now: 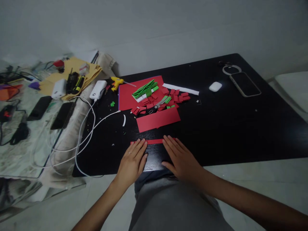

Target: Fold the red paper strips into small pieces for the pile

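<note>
A narrow red paper strip (154, 141) lies along the near part of the black table. My left hand (133, 160) rests flat with its fingertips on the strip's left end. At the right end my right hand (181, 159) presses down in the same way, fingers stretched out. Just beyond the strip is a wider red paper piece (158, 119). Behind that, scissors (154, 109) lie among small folded red paper pieces (172, 99). Folded green paper (145, 89) sits on a large red sheet (125, 96).
A yellow glue gun (116, 83), a white power bank (98, 89) and its cable (92, 128) are at the left. A white paper strip (181, 89) lies at the back. Rightward are a white earbud case (215, 86) and a phone (244, 84). A cluttered surface adjoins the table's left side.
</note>
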A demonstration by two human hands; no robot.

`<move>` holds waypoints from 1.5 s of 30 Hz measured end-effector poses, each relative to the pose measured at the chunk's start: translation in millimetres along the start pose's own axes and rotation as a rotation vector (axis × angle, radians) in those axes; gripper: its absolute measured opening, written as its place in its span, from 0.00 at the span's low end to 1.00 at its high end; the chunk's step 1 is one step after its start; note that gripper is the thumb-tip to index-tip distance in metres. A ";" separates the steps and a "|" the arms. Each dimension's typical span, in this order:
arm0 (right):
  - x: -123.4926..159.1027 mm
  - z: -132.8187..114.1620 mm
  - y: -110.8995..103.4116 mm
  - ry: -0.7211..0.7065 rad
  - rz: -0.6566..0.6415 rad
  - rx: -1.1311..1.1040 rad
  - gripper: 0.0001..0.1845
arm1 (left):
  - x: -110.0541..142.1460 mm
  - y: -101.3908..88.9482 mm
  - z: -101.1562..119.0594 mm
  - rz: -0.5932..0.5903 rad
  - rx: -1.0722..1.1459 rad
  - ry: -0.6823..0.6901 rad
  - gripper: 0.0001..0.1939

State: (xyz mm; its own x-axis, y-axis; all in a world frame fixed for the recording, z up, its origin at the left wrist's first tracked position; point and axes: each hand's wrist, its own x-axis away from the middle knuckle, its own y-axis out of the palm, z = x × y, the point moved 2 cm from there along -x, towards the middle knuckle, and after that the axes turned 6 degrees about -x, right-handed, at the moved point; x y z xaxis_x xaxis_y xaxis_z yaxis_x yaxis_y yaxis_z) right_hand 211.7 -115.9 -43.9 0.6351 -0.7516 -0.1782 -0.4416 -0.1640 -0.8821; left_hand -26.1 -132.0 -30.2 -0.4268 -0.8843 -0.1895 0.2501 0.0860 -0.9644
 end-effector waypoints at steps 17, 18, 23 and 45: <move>6.4 9.8 -13.5 0.013 0.051 0.106 0.33 | 29.4 -7.9 -26.4 0.046 -0.065 -0.134 0.29; 5.5 9.4 -14.4 0.008 0.052 0.108 0.32 | 29.3 -7.1 -26.2 0.051 -0.059 -0.139 0.29; 2.0 9.1 -17.2 0.000 0.103 0.110 0.27 | 30.3 -3.4 -26.9 0.085 -0.031 -0.147 0.28; -71.3 49.4 -55.0 0.156 0.448 -0.460 0.10 | -118.8 -40.8 -58.9 0.545 0.776 -0.444 0.17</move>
State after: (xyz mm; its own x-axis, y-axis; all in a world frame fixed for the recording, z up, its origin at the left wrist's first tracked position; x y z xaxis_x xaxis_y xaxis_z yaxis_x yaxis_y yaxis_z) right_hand 221.9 -21.7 -4.2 0.2427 -0.8887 -0.3890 -0.8895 -0.0438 -0.4549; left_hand -36.7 -3.4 20.8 0.2291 -0.9169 -0.3269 0.8687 0.3441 -0.3563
